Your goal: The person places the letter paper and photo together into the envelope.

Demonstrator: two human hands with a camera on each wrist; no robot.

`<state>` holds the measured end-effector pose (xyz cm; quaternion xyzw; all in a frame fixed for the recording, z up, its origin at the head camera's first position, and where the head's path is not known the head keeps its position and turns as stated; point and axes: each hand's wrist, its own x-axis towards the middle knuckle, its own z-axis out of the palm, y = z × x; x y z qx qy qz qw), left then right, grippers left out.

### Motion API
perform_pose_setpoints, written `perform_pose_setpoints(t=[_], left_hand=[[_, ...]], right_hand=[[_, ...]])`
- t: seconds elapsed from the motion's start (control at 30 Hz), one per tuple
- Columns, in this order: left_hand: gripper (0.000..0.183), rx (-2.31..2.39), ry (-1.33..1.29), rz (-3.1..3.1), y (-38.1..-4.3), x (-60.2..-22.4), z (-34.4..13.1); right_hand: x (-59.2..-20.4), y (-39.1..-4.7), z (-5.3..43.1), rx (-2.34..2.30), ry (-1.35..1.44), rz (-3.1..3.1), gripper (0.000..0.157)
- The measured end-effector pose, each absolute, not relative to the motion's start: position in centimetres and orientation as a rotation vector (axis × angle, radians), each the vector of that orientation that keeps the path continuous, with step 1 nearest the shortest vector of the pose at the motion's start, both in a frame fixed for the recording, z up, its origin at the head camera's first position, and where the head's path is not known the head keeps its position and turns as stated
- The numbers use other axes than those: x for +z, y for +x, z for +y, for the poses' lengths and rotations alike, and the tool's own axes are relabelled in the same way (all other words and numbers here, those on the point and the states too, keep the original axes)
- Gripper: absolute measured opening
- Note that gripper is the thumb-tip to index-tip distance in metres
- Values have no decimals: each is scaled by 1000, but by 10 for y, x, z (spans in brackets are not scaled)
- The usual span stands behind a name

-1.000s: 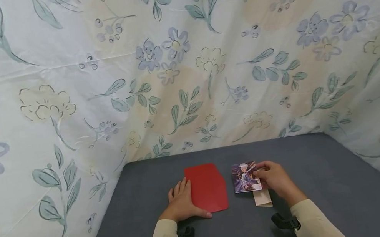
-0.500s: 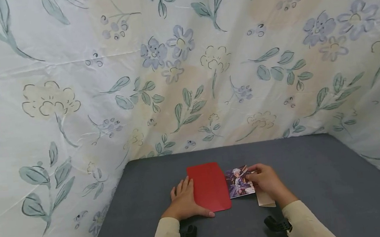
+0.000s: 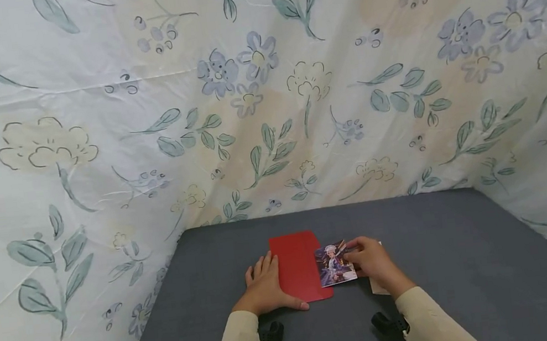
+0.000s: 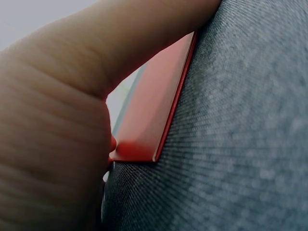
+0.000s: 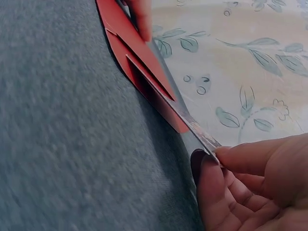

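Observation:
A red envelope (image 3: 295,271) lies on the table, its flap side toward the right. My left hand (image 3: 265,290) rests along its left side, with fingers spread at the edge and thumb by the bottom edge. Between thumb and fingertips my right hand (image 3: 377,265) pinches the right edge of a printed picture card (image 3: 333,268) showing a figure in a white hat. The card's left part overlaps the envelope's flap. In the right wrist view the card (image 5: 192,126) slants down to the envelope's mouth (image 5: 168,94). My left thumb (image 4: 144,33) crosses the left wrist view before the envelope.
A folded beige paper (image 3: 379,288) lies partly hidden under my right hand. The dark grey table (image 3: 443,264) reaches back to a floral cloth (image 3: 252,156) hanging behind and at the sides. Black straps (image 3: 273,335) sit on both wrists.
My right hand has carried the card leftward from beside the envelope until it overlaps the flap. The beige paper has stayed behind, now more covered by the hand. My left hand has kept its place.

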<state>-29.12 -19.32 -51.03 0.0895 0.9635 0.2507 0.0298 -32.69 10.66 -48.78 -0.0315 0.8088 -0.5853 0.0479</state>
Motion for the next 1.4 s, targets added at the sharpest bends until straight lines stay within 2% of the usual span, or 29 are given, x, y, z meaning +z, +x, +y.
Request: perform_pose_setpoints(t=[1.0, 1.4], left_hand=[[149, 788, 287, 2969, -289, -508, -194], [149, 775, 298, 2985, -289, -510, -195]], right_hand=[[-494, -323, 83, -1693, -63, 2573, 24], [-482, -319, 89, -1661, -35, 2520, 35]])
